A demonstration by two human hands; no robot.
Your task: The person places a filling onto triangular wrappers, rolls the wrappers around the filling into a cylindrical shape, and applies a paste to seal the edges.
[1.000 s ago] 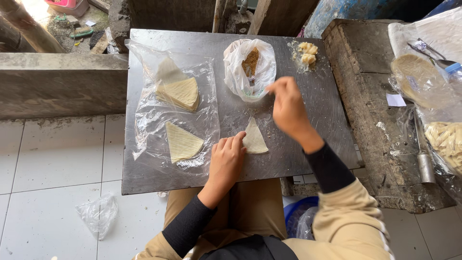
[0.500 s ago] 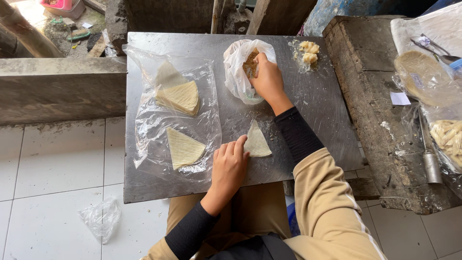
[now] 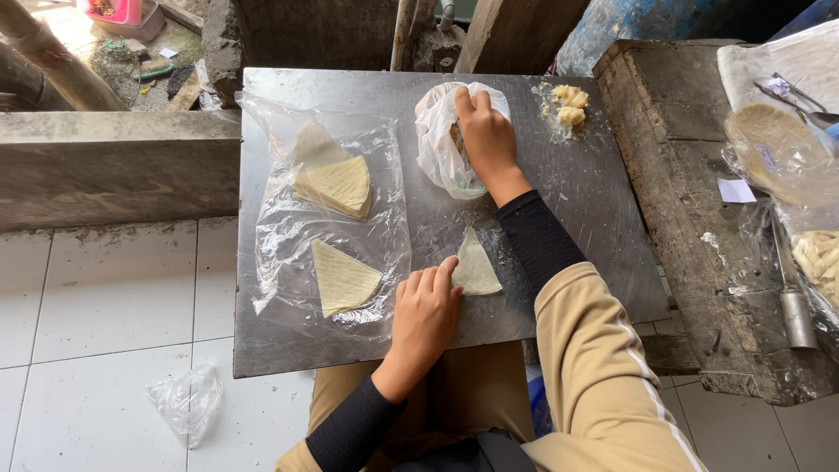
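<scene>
Pressing down with flat, spread fingers (image 3: pixel 434 281), the left hand (image 3: pixel 426 316) is pinning the near corner of a folded triangular wrapper (image 3: pixel 476 267) against the metal desk (image 3: pixel 594 201); nothing is gripped there, the palm is simply lying open on the steel. Farther up the desk, the right hand (image 3: pixel 486 135) is reaching into a white plastic bag (image 3: pixel 437 144), its fingers curling down inside the opening, though what they are closing on is hidden by the bag's folds. The wrapper is sitting near the front edge, between the two hands, just below the bag. To the left, a clear plastic sheet (image 3: pixel 288 236) is lying across the desk, carrying a stack of pale triangular wrappers (image 3: pixel 336 183) at its far end and a single triangular wrapper (image 3: pixel 343 278) nearer the person. A small heap of yellowish filling (image 3: pixel 568 105) is resting at the desk's far right corner. Beyond the desk, a worn wooden bench (image 3: pixel 690 175) is standing on the right, and a crumpled clear bag (image 3: pixel 185 404) is lying on the tiled floor.
</scene>
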